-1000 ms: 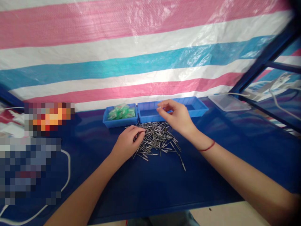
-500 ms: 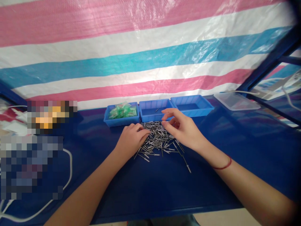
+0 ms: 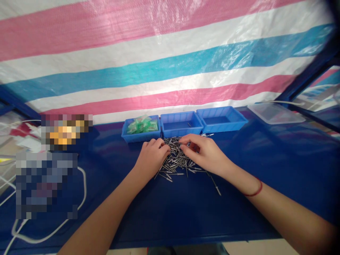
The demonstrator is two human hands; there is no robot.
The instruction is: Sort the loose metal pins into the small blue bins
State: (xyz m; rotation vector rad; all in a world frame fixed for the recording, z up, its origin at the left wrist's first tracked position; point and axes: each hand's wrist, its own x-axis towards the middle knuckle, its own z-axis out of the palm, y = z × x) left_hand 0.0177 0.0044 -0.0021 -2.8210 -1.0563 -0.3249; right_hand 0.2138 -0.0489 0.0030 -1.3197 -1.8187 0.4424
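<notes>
A heap of metal blind rivets (image 3: 174, 157) lies on the blue table between my two hands. My left hand (image 3: 152, 157) rests at the heap's left edge, its fingers curled and thumb drawn in; whatever they hold is hidden. Over the right side of the heap, my right hand (image 3: 205, 152) has curved fingers, with a gap between thumb and index finger and nothing visible in it. Directly behind the heap stands the middle blue bin (image 3: 182, 131), with a rivet or so inside. One stray rivet (image 3: 217, 187) lies nearer me on the right.
The left blue bin (image 3: 140, 136) holds green-and-clear packets (image 3: 143, 124). Beside the middle bin is the right blue bin (image 3: 223, 124), then a clear plastic lid (image 3: 276, 113). A white cable (image 3: 84, 184) loops at the left, and a striped sheet (image 3: 159, 74) hangs behind.
My right hand has moved down from the middle bin's front edge onto the rivets. My left hand stays at the heap's left side. The view has shifted slightly.
</notes>
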